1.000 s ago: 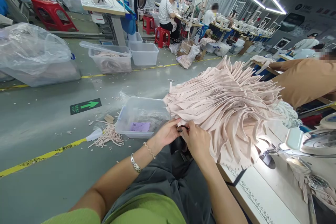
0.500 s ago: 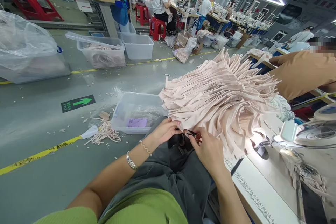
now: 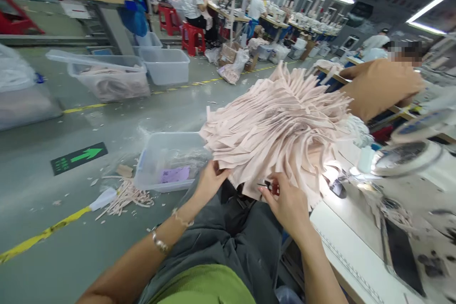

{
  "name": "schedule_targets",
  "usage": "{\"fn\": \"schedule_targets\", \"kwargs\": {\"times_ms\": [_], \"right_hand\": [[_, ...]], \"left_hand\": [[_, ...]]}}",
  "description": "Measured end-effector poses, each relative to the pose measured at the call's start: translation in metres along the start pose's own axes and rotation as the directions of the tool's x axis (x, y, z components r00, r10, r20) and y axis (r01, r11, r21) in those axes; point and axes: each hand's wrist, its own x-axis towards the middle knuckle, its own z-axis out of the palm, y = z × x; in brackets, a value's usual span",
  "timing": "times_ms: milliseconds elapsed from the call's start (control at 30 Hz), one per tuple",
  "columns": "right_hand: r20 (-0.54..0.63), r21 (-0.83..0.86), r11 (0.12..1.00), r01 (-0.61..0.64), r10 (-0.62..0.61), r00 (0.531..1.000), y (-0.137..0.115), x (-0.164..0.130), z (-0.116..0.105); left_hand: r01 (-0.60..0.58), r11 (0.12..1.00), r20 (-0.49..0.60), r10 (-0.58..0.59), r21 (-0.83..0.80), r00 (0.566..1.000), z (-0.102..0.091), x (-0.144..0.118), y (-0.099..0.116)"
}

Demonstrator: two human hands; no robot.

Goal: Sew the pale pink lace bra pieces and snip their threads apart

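Observation:
A thick heap of pale pink fabric pieces [image 3: 263, 128] with narrow strap-like ends lies over the edge of the sewing table in front of me. At its near left edge, my left hand [image 3: 209, 184] has thumb and fingers closed on a hanging fabric edge. My right hand [image 3: 290, 202] is wrapped round small dark thread snips [image 3: 273, 186], whose tips point left against the lower fabric edge. The blades are small and blurred, so I cannot tell whether they touch thread. A gap separates the two hands.
A clear plastic bin [image 3: 146, 164] with a purple label stands on the floor at left, beside pink scraps [image 3: 128, 197]. A lamp-lit sewing machine area [image 3: 377, 171] is at right. Co-workers sit farther back; a person in brown [image 3: 384, 83] bends nearby.
The view has swung to the right. My hands have moved apart; the left now grips the fabric edge farther from the snips, and the right hand with the snips sits against the fabric.

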Motion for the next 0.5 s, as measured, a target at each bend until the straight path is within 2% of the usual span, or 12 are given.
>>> {"fn": "schedule_targets", "kwargs": {"times_ms": [33, 67, 100, 133, 167, 200, 233, 267, 333, 433, 500], "right_hand": [[-0.058, 0.014, 0.996, -0.085, 0.086, 0.995, 0.013, -0.002, -0.006], [-0.126, 0.024, 0.984, -0.175, 0.177, 0.976, 0.027, -0.004, -0.012], [-0.203, 0.038, 0.964, -0.262, 0.264, 0.943, 0.041, -0.005, -0.017], [-0.291, 0.052, 0.942, -0.332, 0.332, 0.897, 0.055, -0.004, -0.021], [-0.368, 0.063, 0.925, -0.374, 0.37, 0.853, 0.068, -0.002, -0.024], [-0.43, 0.064, 0.919, -0.388, 0.376, 0.821, 0.081, 0.002, -0.025], [-0.461, 0.052, 0.928, -0.369, 0.35, 0.816, 0.093, 0.008, -0.024], [-0.463, 0.04, 0.936, -0.349, 0.327, 0.824, 0.104, 0.014, -0.022], [-0.367, -0.002, 0.929, -0.371, 0.344, 0.864, 0.12, 0.027, -0.014], [-0.14, -0.117, 0.878, -0.464, 0.448, 0.883, 0.13, 0.04, -0.003], [-0.059, -0.153, 0.868, -0.472, 0.469, 0.881, 0.124, 0.039, -0.002]], "left_hand": [[-0.084, 0.994, -0.086, 0.09, 0.07, 0.992, -0.001, -0.002, 0.002], [-0.235, 0.941, -0.187, 0.283, 0.242, 0.941, -0.001, -0.003, 0.006], [-0.364, 0.836, -0.181, 0.466, 0.412, 0.866, 0.0, -0.002, 0.011], [-0.472, 0.698, -0.096, 0.607, 0.538, 0.789, 0.003, 0.001, 0.017], [-0.564, 0.552, 0.037, 0.694, 0.613, 0.719, 0.009, 0.005, 0.023], [-0.636, 0.435, 0.178, 0.72, 0.637, 0.671, 0.017, 0.011, 0.028], [-0.684, 0.35, 0.3, 0.706, 0.64, 0.642, 0.026, 0.018, 0.033], [-0.707, 0.297, 0.39, 0.668, 0.641, 0.634, 0.036, 0.027, 0.036], [-0.687, 0.25, 0.485, 0.548, 0.683, 0.682, 0.057, 0.045, 0.038], [-0.611, 0.177, 0.531, 0.349, 0.771, 0.772, 0.075, 0.076, 0.033], [-0.602, 0.122, 0.559, 0.262, 0.789, 0.787, 0.076, 0.098, 0.031]]}}
